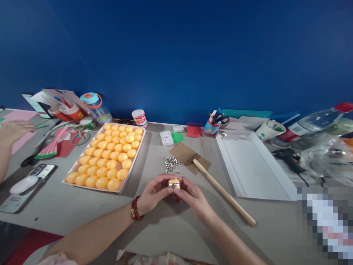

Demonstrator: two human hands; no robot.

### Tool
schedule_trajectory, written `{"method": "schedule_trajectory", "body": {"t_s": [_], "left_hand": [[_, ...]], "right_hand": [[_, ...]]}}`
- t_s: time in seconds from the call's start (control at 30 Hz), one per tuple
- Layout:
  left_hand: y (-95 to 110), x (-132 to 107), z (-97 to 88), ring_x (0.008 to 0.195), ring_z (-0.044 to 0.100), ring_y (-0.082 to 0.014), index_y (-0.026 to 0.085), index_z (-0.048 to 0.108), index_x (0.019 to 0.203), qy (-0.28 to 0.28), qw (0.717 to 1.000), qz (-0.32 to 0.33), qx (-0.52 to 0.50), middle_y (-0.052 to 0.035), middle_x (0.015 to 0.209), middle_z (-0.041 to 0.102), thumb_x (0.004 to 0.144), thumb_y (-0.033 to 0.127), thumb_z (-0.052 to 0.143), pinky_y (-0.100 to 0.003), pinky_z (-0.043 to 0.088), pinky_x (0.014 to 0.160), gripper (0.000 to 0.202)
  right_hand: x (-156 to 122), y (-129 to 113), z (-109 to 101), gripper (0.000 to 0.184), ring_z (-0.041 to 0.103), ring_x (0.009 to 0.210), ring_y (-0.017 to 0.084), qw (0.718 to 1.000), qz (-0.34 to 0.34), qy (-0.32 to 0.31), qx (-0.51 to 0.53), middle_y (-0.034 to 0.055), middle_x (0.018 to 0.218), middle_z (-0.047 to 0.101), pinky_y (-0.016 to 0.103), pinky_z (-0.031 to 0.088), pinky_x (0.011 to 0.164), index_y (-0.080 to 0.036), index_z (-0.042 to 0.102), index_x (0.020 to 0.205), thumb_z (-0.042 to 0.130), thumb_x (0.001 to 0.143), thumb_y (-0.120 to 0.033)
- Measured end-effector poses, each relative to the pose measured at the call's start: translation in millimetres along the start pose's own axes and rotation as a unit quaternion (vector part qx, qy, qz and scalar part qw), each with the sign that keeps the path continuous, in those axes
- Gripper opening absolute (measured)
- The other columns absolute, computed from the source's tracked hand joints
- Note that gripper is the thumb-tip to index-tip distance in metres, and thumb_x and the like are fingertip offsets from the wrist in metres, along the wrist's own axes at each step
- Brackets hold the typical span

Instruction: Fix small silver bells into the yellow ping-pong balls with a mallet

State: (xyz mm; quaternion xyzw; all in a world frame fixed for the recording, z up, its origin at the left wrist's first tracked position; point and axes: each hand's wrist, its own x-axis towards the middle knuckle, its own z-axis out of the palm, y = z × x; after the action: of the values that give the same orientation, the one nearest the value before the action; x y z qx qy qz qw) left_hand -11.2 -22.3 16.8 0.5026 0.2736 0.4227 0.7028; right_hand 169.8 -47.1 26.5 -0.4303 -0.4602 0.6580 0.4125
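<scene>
Between the fingertips of both hands is a small yellow ball (174, 182) with shiny silver pieces across its front. My left hand (157, 191), a dark red bead bracelet at its wrist, is closed on the ball's left side. From the right, my right hand (191, 193) closes on it too, thumb at the front. Just beyond the fingers lies a loose pile of small silver beads (171, 163). To the left, a shallow box (120, 189) holds rows of orange-yellow balls (106, 154). A wooden stick (224, 193) slants across the table right of my right hand.
At the right is a white tray (256, 165) with a small silver item (223, 134) in its far corner. Brown card (183, 152), small white boxes (166, 138) and a scissors cup (211, 127) stand farther back. Another person's hand (16, 132) is at far left, near a phone (26, 189).
</scene>
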Motion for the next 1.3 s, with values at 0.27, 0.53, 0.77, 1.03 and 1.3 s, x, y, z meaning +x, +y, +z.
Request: {"method": "schedule_trajectory", "body": {"t_s": [0.27,0.53,0.77,1.03,1.3], "left_hand": [[-6.5,-0.1,-2.8,0.105,0.067,-0.0244,0.021,0.068,0.115,0.005,1.0,0.009,-0.013,-0.0102,0.117,0.072,0.083,0.027,0.072,-0.034,0.054,0.088,0.033],[-8.3,0.0,-5.7,0.121,0.057,-0.0291,0.023,0.063,0.122,-0.015,0.985,0.112,0.134,-0.0131,0.127,0.064,0.081,0.028,0.074,-0.044,0.047,0.102,0.043],[-0.8,0.1,-6.1,0.116,0.057,-0.0277,0.022,0.061,0.121,0.0,0.936,0.182,0.302,-0.0123,0.119,0.067,0.085,0.026,0.069,-0.046,0.046,0.1,0.038],[2.5,1.1,-2.2,0.121,0.054,-0.0282,0.022,0.055,0.126,-0.05,0.881,0.254,0.397,-0.0114,0.123,0.067,0.087,0.02,0.061,-0.051,0.041,0.105,0.04],[1.4,1.6,-5.2,0.127,0.051,-0.0288,0.025,0.051,0.134,-0.074,0.886,0.247,0.385,-0.0106,0.13,0.065,0.089,0.025,0.061,-0.055,0.035,0.11,0.046]], "right_hand": [[0.3,-3.0,-1.1,0.038,0.06,0.071,0.017,1.0,0.016,-0.018,0.016,0.0017,0.078,0.062,0.029,0.052,0.063,-0.017,0.062,0.097,0.067,0.083,-0.052],[-0.4,0.6,0.8,0.04,0.062,0.066,0.015,0.992,0.073,-0.02,0.096,0.0023,0.077,0.064,0.029,0.055,0.063,-0.016,0.066,0.096,0.067,0.083,-0.053],[-0.5,2.2,0.2,0.04,0.063,0.065,0.015,0.992,0.067,-0.023,0.101,0.0013,0.076,0.063,0.027,0.054,0.061,-0.015,0.064,0.093,0.068,0.082,-0.054],[-1.3,-1.0,4.6,0.037,0.063,0.066,0.016,0.996,0.041,-0.056,0.055,0.0009,0.079,0.062,0.029,0.054,0.062,-0.016,0.064,0.093,0.072,0.079,-0.049],[-3.9,-4.9,6.0,0.036,0.061,0.069,0.017,0.998,0.022,-0.062,0.017,0.001,0.076,0.061,0.029,0.052,0.067,-0.016,0.064,0.09,0.067,0.083,-0.051]]}}
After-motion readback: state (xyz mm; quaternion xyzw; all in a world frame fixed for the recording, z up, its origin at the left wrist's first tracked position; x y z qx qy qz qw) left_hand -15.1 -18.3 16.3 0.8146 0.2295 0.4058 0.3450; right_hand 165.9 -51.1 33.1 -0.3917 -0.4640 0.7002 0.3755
